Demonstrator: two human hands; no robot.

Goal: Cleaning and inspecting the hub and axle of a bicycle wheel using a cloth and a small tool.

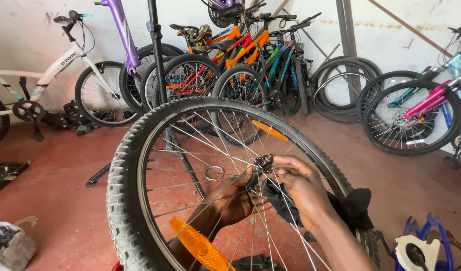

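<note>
While a knobby black-tyred spoked bicycle wheel point(125, 200) stands upright, the left hand point(235, 200) curls behind its spokes under the small metal hub point(264, 162); right hand point(303, 188), nearer, pinches dark cloth point(285, 203) just below the hub.

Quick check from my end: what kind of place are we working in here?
Most likely a bicycle repair workshop. Several bicycles stand parked along the wall, loose tyres lean beside them, and a repair stand pole rises from the red floor. Both hands, left hand and right hand, work at the hub of a detached wheel.
</note>
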